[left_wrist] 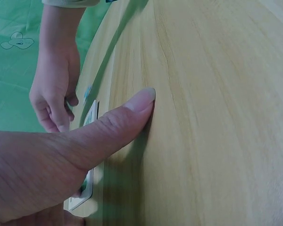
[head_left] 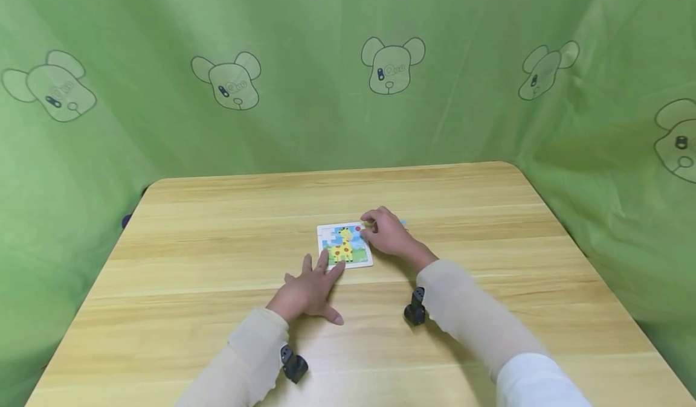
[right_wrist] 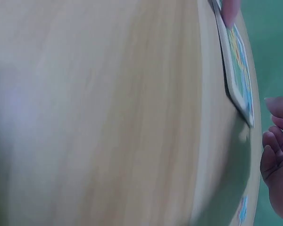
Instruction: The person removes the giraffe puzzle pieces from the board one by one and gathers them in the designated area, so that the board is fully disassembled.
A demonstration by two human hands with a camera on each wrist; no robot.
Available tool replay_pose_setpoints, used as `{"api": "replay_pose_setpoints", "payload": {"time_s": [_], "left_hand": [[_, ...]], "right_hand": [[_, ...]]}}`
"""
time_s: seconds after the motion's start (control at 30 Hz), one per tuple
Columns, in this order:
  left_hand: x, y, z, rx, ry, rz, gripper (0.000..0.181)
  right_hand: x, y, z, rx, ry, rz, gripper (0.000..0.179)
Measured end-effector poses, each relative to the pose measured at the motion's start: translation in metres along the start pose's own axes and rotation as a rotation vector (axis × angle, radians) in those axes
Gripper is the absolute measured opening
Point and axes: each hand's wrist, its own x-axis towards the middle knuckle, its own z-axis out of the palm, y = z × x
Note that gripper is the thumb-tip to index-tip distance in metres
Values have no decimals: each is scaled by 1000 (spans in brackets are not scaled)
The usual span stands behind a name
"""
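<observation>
White-bordered rectangular giraffe jigsaw puzzle [head_left: 353, 251] lies flat on the pale wood-grain table [head_left: 217, 262], bare white showing at its far left. My left hand [head_left: 307, 289] is spread, fingers straight, fingertips resting on the puzzle's near edge, gripping nothing. My right hand [head_left: 387, 233] is at the far-right corner, fingers curled; cannot tell whether they pinch anything. Small blue flat object [right_wrist: 243, 209] on table, right of that hand.
</observation>
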Motion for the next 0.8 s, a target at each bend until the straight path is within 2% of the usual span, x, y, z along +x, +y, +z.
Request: {"api": "replay_pose_setpoints", "payload": {"time_s": [0.43,0.8], "left_hand": [[1,-1,2,13,-10,-4,112],[0,-1,1,27,0,4,112]], "right_hand": [[10,-26,18,-77,-121,-86,35],[13,-36,27,-106,-170,-71,34]]}}
